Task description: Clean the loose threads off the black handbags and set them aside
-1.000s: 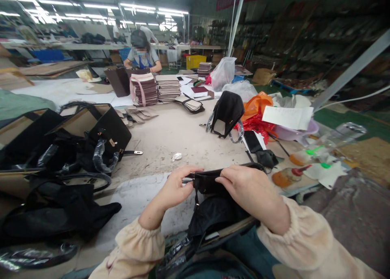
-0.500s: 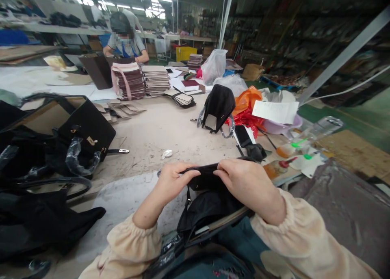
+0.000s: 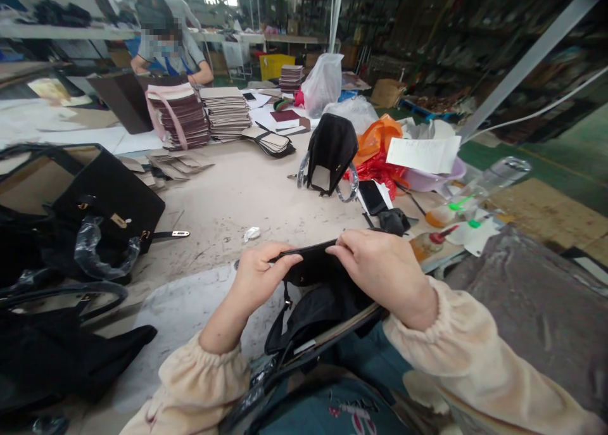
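A black handbag (image 3: 304, 318) stands in front of my body at the table's near edge, its mouth open and dark cloth lining showing inside. My left hand (image 3: 260, 275) pinches the far rim of the bag between thumb and fingers. Further right along that same rim, my right hand (image 3: 377, 267) grips it with the thumb on the near side. A short stretch of black edge shows between the two thumbs. A small strap with a metal clip hangs by my left hand. The bag's outer far face is hidden from me.
On the left lie black handbags (image 3: 109, 197) with plastic-wrapped handles. A smaller black bag (image 3: 331, 153) stands ahead, near a phone (image 3: 373, 197) and glue bottles (image 3: 430, 244) at right. Stacked panels (image 3: 225, 113) line the far side, where a co-worker (image 3: 168, 42) bends over.
My view has shifted slightly, so the table things appear further left and higher. Both hands keep their hold on the bag's rim, with little change in grip.
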A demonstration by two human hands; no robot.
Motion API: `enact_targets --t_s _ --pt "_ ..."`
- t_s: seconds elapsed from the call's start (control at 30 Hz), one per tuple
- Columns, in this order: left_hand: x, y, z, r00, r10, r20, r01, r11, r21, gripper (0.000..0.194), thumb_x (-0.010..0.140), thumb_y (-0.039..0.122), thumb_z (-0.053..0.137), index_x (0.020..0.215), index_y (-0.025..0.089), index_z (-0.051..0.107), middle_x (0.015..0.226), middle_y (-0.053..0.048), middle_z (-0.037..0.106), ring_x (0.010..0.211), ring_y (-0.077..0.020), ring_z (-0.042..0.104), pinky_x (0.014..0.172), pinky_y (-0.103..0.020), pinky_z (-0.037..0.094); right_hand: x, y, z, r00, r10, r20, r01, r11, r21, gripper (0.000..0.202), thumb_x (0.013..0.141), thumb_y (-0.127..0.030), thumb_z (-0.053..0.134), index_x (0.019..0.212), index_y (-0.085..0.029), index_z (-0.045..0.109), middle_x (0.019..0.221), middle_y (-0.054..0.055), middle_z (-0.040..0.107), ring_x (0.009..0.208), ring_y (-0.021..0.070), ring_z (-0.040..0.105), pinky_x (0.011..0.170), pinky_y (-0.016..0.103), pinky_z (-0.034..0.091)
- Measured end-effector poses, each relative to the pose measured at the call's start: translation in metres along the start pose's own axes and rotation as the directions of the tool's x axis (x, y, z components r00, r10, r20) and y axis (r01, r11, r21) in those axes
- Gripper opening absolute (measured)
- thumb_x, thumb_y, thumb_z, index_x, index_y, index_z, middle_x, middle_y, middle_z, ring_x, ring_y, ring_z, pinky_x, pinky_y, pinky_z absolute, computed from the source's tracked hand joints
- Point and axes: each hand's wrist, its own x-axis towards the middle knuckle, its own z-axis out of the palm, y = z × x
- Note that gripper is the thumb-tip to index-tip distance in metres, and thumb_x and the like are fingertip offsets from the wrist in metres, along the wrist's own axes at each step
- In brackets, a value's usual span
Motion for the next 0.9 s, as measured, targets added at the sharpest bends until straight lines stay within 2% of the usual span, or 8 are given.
enact_targets --t_s 0.37,0.5,0.57,0.67,0.77,0.9 --pt "0.001 0.004 -0.002 1.0 -0.01 0.023 0.009 1.0 0.017 0.012 0.08 0.025 0.062 0.079 0.015 0.07 0.073 -0.001 0.07 0.068 -0.0108 0.062 0.064 -0.019 0.047 0.001 -0.002 0.002 0.998 0.033 -0.062 -0.035 0.999 -0.031 0.028 0.09 -0.039 0.048 0.075 -0.019 0.061 0.073 0.003 0.068 0.066 0.0179 0.061 0.053 0.029 0.025" --pt "0.003 0.006 -0.003 0.999 0.016 0.049 -0.02 0.996 0.082 0.015 0.082 0.027 0.059 0.079 0.015 0.069 0.072 -0.001 0.069 0.067 -0.012 0.062 0.063 -0.021 0.047 0.002 -0.003 0.002 0.996 0.051 -0.073 -0.054 0.998 -0.029 0.027 0.088 -0.039 0.05 0.074 -0.019 0.061 0.071 0.004 0.067 0.064 0.0184 0.061 0.053 0.029 0.025" --pt "0.004 0.008 -0.004 0.996 0.035 0.081 -0.044 0.991 0.123 0.017 0.084 0.027 0.056 0.085 0.016 0.069 0.079 -0.003 0.07 0.073 -0.0136 0.063 0.068 -0.022 0.048 0.002 -0.004 0.001 0.996 0.052 -0.071 -0.053 0.999 -0.012 0.027 0.089 -0.038 0.05 0.075 -0.018 0.062 0.071 0.004 0.068 0.064 0.0184 0.062 0.053 0.029 0.027" --pt "0.007 0.011 -0.007 0.984 0.079 0.16 -0.109 0.976 0.189 0.026 0.086 0.028 0.053 0.106 0.019 0.067 0.094 -0.005 0.07 0.084 -0.0161 0.063 0.077 -0.026 0.048 0.002 -0.003 -0.001 0.997 0.052 -0.064 -0.052 0.999 0.016 0.027 0.09 -0.036 0.048 0.076 -0.017 0.062 0.072 0.005 0.068 0.065 0.0182 0.062 0.053 0.028 0.029" --pt "0.013 0.014 -0.008 0.967 0.107 0.231 -0.169 0.948 0.27 0.032 0.086 0.032 0.053 0.114 0.022 0.064 0.085 -0.005 0.069 0.077 -0.0161 0.061 0.072 -0.028 0.048 0.002 -0.003 -0.002 0.997 0.063 -0.054 -0.061 0.998 0.032 0.025 0.089 -0.034 0.049 0.077 -0.017 0.063 0.073 0.005 0.068 0.066 0.0182 0.063 0.053 0.027 0.031" --pt "0.017 0.015 -0.005 0.968 0.104 0.229 -0.173 0.935 0.31 0.026 0.087 0.034 0.051 0.101 0.021 0.07 0.076 -0.004 0.068 0.072 -0.0146 0.06 0.068 -0.026 0.047 0.003 -0.004 -0.002 0.996 0.065 -0.054 -0.062 0.997 0.044 0.025 0.09 -0.033 0.049 0.076 -0.018 0.063 0.072 0.005 0.068 0.066 0.0192 0.063 0.053 0.028 0.033"
